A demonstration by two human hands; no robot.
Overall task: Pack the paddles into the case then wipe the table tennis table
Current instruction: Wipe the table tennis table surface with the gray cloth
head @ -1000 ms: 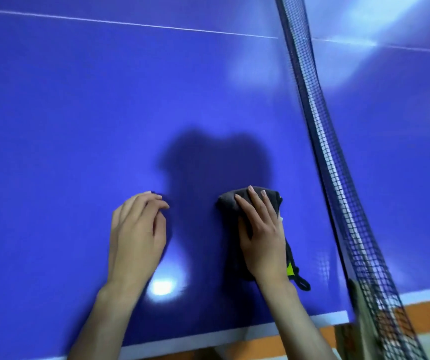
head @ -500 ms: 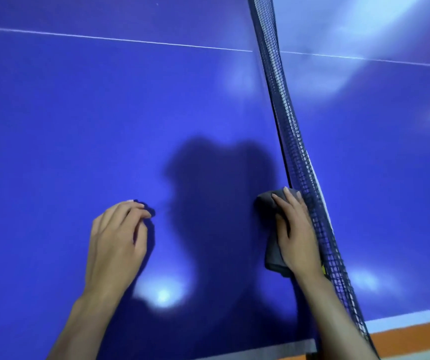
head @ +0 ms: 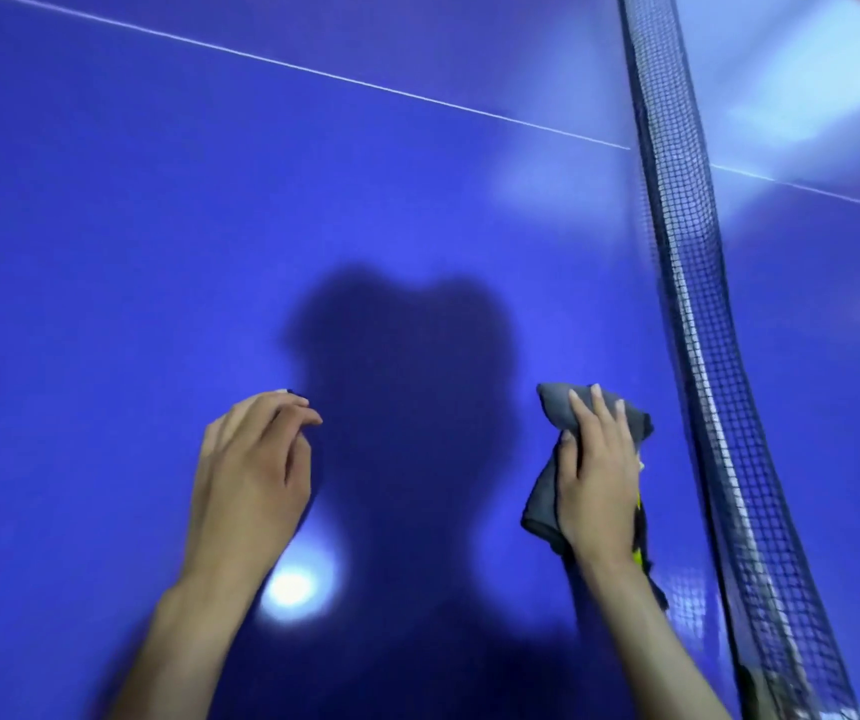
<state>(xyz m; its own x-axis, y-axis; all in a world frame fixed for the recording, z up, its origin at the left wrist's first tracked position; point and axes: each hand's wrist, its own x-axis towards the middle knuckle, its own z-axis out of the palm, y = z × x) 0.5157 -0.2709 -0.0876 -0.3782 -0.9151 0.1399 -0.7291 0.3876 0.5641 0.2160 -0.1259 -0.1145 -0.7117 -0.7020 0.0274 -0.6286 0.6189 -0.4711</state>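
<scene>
The fingers (head: pixel 596 423) of the right hand (head: pixel 596 485) pressed the grey cloth (head: pixel 555 407), which had slid back from the net (head: pixel 698 356). The left hand (head: pixel 251 470) rested loosely curled, holding nothing. Wiping the desk (head: pixel 157 226) was still going on.

We record a deep blue tabletop (head: pixel 157 252) crossed by a thin white line (head: pixel 313 72), a black mesh net (head: pixel 687 283), and a grey cloth (head: pixel 555 407) with yellow-green accents.

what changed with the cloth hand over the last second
The right hand slid the cloth right until it met the net, then drew back left, so a gap now shows between them. It held the cloth throughout. The left hand stayed resting on the table, fingers loosely curled, holding nothing.
</scene>
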